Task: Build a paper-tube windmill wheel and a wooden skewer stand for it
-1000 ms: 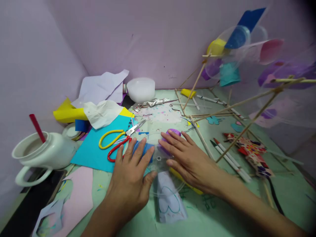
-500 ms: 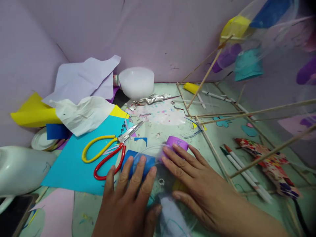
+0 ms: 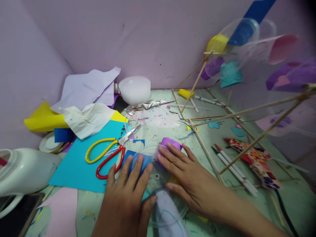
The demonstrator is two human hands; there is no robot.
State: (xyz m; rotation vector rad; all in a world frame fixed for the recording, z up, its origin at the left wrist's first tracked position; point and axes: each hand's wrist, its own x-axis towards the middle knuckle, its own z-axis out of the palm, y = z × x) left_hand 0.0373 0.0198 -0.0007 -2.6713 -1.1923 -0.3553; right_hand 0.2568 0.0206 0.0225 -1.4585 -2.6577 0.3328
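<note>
Moved since half a second ago: mostly the view itself, with the stick frame [image 3: 247,111] now lower and more fully in sight at upper right. Much as before at lower centre: left hand [image 3: 125,197] and right hand [image 3: 192,179], both palm down with fingers spread, pinching nothing, laid over the clear disc [image 3: 153,168]. Could knock the stick frame if swinging the right hand outward, being near its lower stick. Could also skid or bend the clear disc by leaning unevenly; cannot tell how firmly pressing. Just left of it, scissors [image 3: 120,143], the red handle close enough to snag the left fingers.

Likely to crease under too much weight: white cup [image 3: 170,214], running lengthwise toward the bottom edge; blue cup [image 3: 133,158], under the left fingers, pointing left; purple cup [image 3: 170,144], under the right fingers, pointing upward. No single long axis to the clear disc, being round, with cups fanning outward from the small pale ring [image 3: 156,176] at its middle.
</note>
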